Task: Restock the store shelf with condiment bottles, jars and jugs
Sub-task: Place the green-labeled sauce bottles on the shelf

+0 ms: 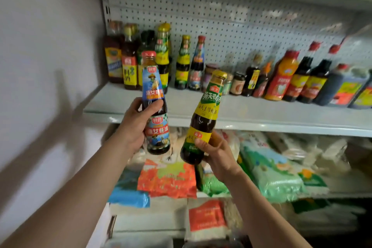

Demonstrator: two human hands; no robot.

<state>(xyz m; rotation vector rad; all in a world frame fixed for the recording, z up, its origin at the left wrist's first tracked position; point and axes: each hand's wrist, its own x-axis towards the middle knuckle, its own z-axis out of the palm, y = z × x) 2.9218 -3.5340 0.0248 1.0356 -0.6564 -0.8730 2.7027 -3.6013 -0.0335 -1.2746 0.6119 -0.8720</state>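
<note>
Gripping a bottle apiece, both hands are raised in front of the shelf (231,112). The left hand (134,125) is wrapped round the middle of the blue bottle (156,104), thumb across its front, fingers curled behind; this bottle stands nearly upright, red cap on top, and its neck overlaps the leftmost group of stocked bottles behind it. The right hand (218,154) clasps the base of the yellow bottle (203,121), thumb on the lower label, fingers cupped beneath; this one tilts with its gold cap leaning right, toward the shelf's middle. The two held bottles are near each other but apart, both below and in front of the shelf's front edge, neither resting on it.

On the shelf, along the pegboard back, a row of stock (211,66) runs from dark tall bottles at the left end, through small jars (237,83) near the centre, to red-capped bottles and a dark jug (342,86) at the right end; that right end is blurred. A bare strip of shelf lies in front of the row. Below the shelf, bags (167,179) in orange, blue and green lie stacked on lower levels. Left of the shelf a pale wall (40,66) carries shadows of the arms.
</note>
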